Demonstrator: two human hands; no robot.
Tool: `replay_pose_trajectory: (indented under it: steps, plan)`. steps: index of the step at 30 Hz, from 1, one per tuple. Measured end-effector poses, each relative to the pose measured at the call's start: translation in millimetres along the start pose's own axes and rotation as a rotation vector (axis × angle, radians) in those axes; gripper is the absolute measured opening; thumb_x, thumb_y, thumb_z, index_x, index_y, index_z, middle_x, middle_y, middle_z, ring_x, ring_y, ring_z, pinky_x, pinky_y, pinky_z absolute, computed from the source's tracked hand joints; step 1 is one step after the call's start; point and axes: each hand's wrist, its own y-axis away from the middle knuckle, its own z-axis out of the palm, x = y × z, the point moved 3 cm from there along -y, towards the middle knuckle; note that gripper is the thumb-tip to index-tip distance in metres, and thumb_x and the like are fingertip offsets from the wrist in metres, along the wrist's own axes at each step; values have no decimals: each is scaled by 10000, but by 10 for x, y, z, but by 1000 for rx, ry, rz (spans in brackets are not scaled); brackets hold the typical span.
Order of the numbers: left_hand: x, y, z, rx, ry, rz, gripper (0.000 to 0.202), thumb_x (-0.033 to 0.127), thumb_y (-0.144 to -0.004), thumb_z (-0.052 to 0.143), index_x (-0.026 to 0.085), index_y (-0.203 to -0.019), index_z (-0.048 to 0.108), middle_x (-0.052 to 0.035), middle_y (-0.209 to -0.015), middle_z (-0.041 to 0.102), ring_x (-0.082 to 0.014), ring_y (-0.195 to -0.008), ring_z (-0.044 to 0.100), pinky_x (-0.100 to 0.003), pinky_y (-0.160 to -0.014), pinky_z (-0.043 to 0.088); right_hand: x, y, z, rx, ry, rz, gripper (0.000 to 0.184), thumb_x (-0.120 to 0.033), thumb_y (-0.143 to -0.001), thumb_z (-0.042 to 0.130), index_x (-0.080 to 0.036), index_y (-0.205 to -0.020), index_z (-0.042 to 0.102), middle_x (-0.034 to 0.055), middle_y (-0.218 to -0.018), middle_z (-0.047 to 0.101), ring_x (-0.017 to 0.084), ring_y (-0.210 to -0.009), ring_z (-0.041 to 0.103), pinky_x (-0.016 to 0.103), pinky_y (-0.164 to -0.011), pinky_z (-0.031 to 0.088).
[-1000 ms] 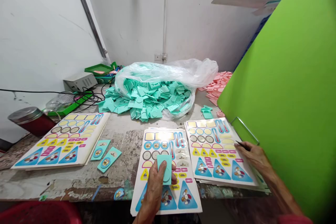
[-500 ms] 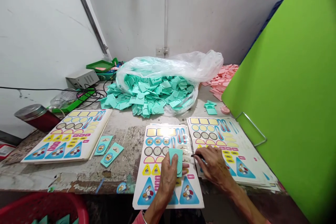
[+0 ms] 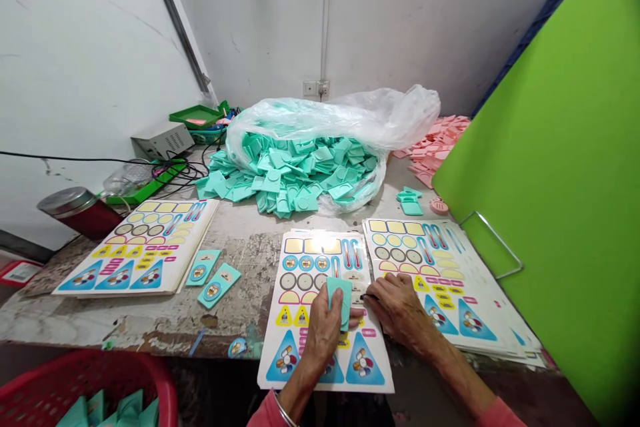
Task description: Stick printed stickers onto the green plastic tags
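Upright in my left hand (image 3: pixel 325 323) is a flat teal plastic piece (image 3: pixel 338 300), with the thumb across its front and fingers behind it. The hand is over the middle sticker sheet (image 3: pixel 277 373), which shows printed triangles, circles and thermometers. My right hand (image 3: pixel 397 303) is closed in a pinch on a thin dark-tipped tool (image 3: pixel 365 296), mostly hidden by the fingers. Its tip points left, at the sheet's right edge, near small oval stickers. Two teal pieces with round stickers (image 3: pixel 220 285) lie to the left of the sheet.
A plastic bag (image 3: pixel 330 121) spills a heap of teal pieces (image 3: pixel 280 177) at the back. Sticker stacks lie left (image 3: pixel 120 247) and right (image 3: pixel 480 293). A red basket (image 3: pixel 167 373) is low left, a steel-lidded cup (image 3: pixel 75 210) above it. A green panel (image 3: pixel 550 180) borders the right.
The view has shifted slightly, so the scene sits a little to the right and higher. My right hand has moved slightly left over the sheet's edge; the left still holds the teal piece.
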Motion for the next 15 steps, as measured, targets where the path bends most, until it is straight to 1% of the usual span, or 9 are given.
replay_pose_trajectory:
  steps: [3, 7, 10, 13, 15]
  plan:
    - [-16, -6, -1, -2, 3, -12, 456, 612, -775, 605, 193, -904, 477, -61, -744, 705, -252, -689, 738, -298, -575, 590, 35, -17, 11, 7, 13, -8, 167, -220, -941, 483, -200, -797, 565, 25, -740, 593, 194, -770, 464, 363, -773, 260]
    - [-31, -11, 4, -31, -2, -16, 443, 602, -819, 558, 187, -949, 472, -92, -830, 719, -262, -759, 747, -293, -600, 591, 24, -24, -45, 51, 113, -52, 200, -185, -933, 470, -202, -763, 572, 30, -703, 570, 197, -748, 442, 379, -776, 254]
    - [-20, -12, 5, -25, -24, 3, 468, 626, -823, 535, 180, -952, 471, -99, -831, 715, -267, -753, 746, -287, -582, 585, -10, -16, -69, 14, 141, -70, 228, -164, -931, 451, -198, -735, 562, 34, -694, 558, 195, -731, 430, 374, -763, 258]
    - [-10, -7, 9, -14, -22, 0, 481, 637, -797, 566, 186, -925, 458, -91, -810, 710, -264, -728, 744, -284, -565, 579, -8, -12, -38, -19, 88, -33, 218, -175, -939, 453, -194, -750, 561, 36, -720, 576, 193, -748, 440, 362, -762, 270]
    - [-3, -3, 14, -18, -18, 5, 493, 651, -795, 558, 186, -929, 467, -86, -807, 710, -257, -714, 742, -284, -561, 577, 15, -17, 6, -19, -5, 14, 166, -219, -930, 505, -190, -778, 564, 34, -749, 599, 192, -770, 456, 353, -770, 286]
